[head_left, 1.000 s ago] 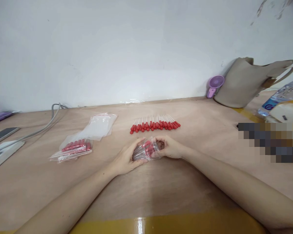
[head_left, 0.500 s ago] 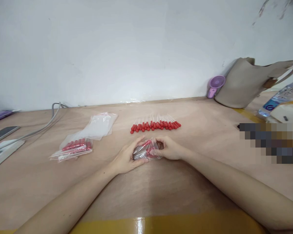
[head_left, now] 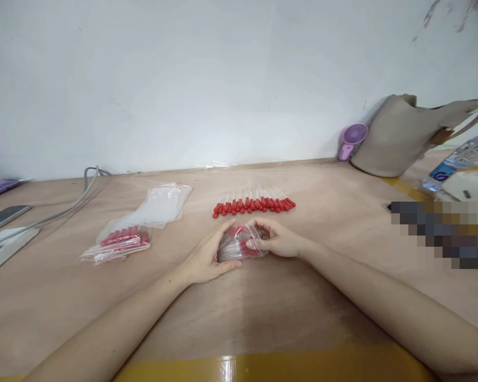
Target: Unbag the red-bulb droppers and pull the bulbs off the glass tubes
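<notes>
A clear plastic bag (head_left: 236, 247) with red-bulbed droppers inside is between my two hands above the middle of the table. My left hand (head_left: 207, 257) curves around the bag's left side, thumb along the near edge and fingers behind it. With thumb and fingers closed, my right hand (head_left: 276, 239) pinches the bag's right end. Just beyond my hands lies a row of droppers (head_left: 255, 204), red bulbs towards me and clear stems pointing to the wall. To the left, filled bags of droppers (head_left: 121, 239) lie stacked, touching a pile of flat clear bags (head_left: 163, 204).
A grey cable (head_left: 69, 212) runs across the left side, near a phone (head_left: 3, 218) and a white box-like thing (head_left: 8, 246). At the back right stand a purple handheld fan (head_left: 352, 138), a beige bag (head_left: 394, 138) and a plastic bottle (head_left: 458, 159). A pixelated patch covers part of the right side.
My right hand has shifted slightly right, and the bag's right end has moved with it. The red bulbs inside show in a different arrangement. My left hand has hardly moved.
</notes>
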{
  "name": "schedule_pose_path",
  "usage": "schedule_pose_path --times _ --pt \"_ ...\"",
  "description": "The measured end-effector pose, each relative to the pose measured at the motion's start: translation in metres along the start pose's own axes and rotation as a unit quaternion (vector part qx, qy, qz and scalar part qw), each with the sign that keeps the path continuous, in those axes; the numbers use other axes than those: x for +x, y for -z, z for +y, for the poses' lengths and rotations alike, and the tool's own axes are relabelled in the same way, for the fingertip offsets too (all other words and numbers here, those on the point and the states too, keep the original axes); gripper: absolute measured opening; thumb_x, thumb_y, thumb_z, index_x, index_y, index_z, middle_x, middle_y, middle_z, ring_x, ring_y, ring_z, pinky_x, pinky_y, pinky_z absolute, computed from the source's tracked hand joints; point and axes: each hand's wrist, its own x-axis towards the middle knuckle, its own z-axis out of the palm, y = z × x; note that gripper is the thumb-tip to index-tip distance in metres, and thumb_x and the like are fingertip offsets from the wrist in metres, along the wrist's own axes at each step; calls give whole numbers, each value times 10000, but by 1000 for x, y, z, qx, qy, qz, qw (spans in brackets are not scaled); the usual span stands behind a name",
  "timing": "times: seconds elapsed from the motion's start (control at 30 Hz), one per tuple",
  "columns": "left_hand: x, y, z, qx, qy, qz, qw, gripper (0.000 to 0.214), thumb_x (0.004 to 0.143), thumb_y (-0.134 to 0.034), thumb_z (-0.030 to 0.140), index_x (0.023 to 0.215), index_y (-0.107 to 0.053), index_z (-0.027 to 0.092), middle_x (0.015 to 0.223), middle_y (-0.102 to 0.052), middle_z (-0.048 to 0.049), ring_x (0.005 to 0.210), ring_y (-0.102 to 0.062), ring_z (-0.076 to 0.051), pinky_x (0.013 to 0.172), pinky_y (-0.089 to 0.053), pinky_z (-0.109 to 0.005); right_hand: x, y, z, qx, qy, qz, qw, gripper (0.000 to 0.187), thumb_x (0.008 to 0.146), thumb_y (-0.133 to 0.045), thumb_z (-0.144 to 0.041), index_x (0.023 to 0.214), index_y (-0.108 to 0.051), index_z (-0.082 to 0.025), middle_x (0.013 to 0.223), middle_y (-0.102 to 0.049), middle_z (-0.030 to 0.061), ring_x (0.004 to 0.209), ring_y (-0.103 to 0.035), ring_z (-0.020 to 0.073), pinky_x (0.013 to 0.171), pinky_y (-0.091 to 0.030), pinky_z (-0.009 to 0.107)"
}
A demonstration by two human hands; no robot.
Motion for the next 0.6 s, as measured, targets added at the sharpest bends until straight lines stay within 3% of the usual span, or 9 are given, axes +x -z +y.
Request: schedule_pose_path --times 0.1,0.17,0.23,0.37,0.5,0.6 --pt "0 3 0 -40 15 -2 999 789 753 -568 513 1378 -214 187 1385 -352 -125 1249 -362 -274 1017 -325 -432 1 1 5 11 -1 13 1000 413 623 -735 -373 936 -561 -167 824 -599 -2 720 -568 108 656 -462 243" --pt "2 4 1 -74 65 15 995 533 874 -364 486 1320 -357 195 1323 -443 -92 1212 -408 -243 1017 -320 -414 2 0 8 28 -8 10 1000 449 611 -745 -354 983 -585 -161 833 -620 11 749 -590 128 708 -473 277" --pt "7 3 -1 -117 119 38 985 466 922 -222 438 1206 -507 203 1211 -549 -63 1133 -483 -215 994 -344 -383 3 -1 9 47 -16 -1 999 470 610 -748 -341 1013 -594 -156 830 -633 19 757 -601 143 728 -477 300" --pt "14 0 -3 -186 110 41 975 356 893 -375 402 1088 -597 203 1092 -617 -37 1022 -547 -195 925 -392 -318 3 -2 9 33 -15 -3 999 426 625 -737 -351 980 -613 -152 802 -634 18 693 -589 131 661 -475 277" --pt "13 -2 -3 -158 96 50 981 315 872 -438 353 1112 -562 190 895 -611 -30 814 -552 -157 760 -429 -278 3 -4 11 -26 7 36 999 338 642 -718 -386 854 -600 -150 665 -589 -14 555 -528 94 538 -434 232" --pt "11 -3 -2 -128 94 60 986 305 881 -416 339 1116 -529 181 746 -543 -3 667 -495 -128 655 -414 -255 2 -7 11 -77 39 35 996 334 672 -694 -386 900 -582 -170 664 -580 -22 569 -523 96 531 -422 221"
